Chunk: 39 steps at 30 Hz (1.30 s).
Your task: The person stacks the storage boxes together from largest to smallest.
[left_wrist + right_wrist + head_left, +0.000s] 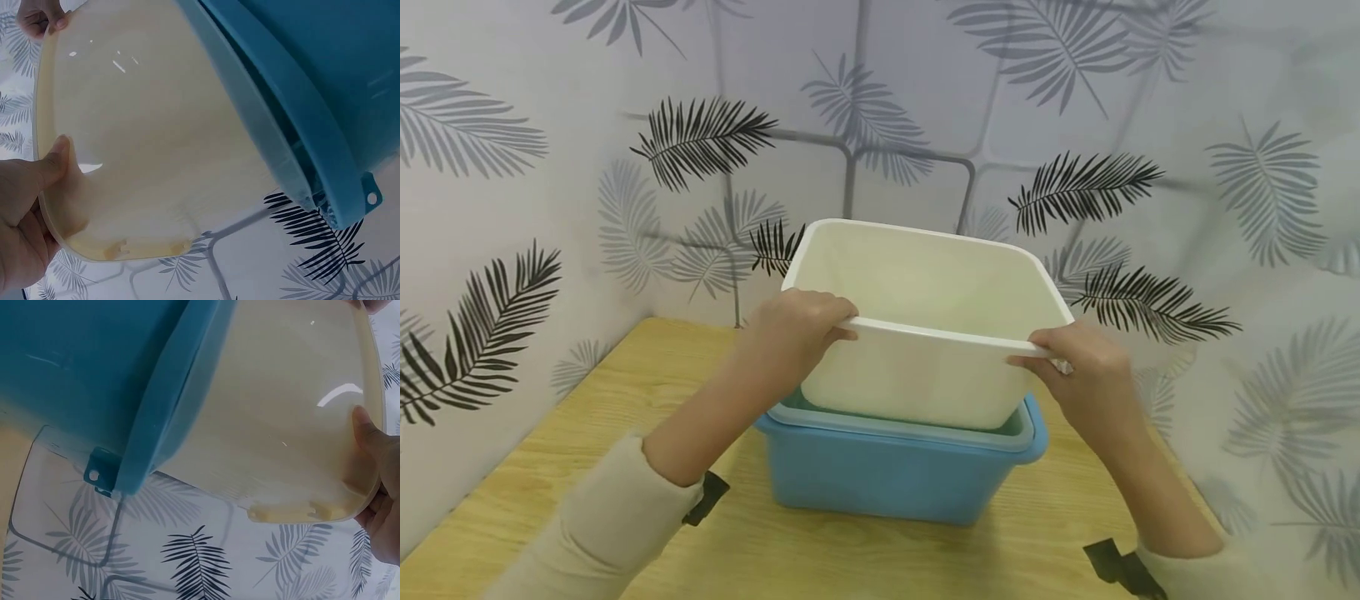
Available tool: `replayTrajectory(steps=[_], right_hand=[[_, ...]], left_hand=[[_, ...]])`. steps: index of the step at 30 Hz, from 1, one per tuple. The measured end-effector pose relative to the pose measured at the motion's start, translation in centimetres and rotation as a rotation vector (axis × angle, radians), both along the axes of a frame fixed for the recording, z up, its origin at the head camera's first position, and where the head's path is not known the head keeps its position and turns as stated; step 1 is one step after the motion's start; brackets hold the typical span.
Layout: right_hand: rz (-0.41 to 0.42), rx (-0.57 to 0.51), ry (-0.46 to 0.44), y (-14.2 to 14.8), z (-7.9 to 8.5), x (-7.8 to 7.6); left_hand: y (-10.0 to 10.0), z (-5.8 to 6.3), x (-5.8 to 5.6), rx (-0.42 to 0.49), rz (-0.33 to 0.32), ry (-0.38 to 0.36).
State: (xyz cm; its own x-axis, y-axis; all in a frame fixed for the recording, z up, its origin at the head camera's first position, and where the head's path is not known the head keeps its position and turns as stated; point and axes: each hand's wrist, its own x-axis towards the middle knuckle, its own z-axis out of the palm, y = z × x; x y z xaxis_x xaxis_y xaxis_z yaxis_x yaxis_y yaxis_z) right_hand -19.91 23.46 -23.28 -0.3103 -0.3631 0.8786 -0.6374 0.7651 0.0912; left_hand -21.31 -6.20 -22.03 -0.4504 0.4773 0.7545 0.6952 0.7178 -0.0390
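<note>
Both hands hold a cream-white plastic basin [917, 375] by its near rim. The left hand [797, 329] pinches the rim near the left corner, thumb on the outer wall in the left wrist view. At the right corner the right hand [1082, 358] grips the same rim. The white basin is tilted, its lower part inside a pale blue-green basin [895, 426]. That one sits nested in a larger blue basin [880, 475] on the table. A tab with a hole [373, 197] sticks out from the blue rim. The inside of the lower basins is mostly hidden.
The wood-grain table [692, 558] carries the stack. Behind and beside it stand walls with leaf-patterned covering [910, 100], close to the table's back and right edges. Dark straps [706, 498] show at the sleeves.
</note>
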Motion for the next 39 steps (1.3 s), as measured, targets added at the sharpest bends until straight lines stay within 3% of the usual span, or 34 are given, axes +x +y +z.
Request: replayTrajectory(steps=[12,21,30,39], right_hand=[[0.010,-0.015,-0.001,-0.2,-2.3,-0.4],[0.010,-0.005,0.066,-0.5,-3.4,-0.6],[-0.013,0.009,0.027,-0.6,-4.4,-0.5],[0.008,0.005,0.066,-0.7,-5.4,-0.6]], left_hand=[[-0.3,-2.0,0.1,-0.006,0.001,0.040],[-0.5,-2.9,0.1,-0.014,0.004,0.060],[-0.6,-4.3,-0.2,-0.012,0.005,0.110],[-0.6,-5.5,-0.1,-0.021,-0.001,0.104]])
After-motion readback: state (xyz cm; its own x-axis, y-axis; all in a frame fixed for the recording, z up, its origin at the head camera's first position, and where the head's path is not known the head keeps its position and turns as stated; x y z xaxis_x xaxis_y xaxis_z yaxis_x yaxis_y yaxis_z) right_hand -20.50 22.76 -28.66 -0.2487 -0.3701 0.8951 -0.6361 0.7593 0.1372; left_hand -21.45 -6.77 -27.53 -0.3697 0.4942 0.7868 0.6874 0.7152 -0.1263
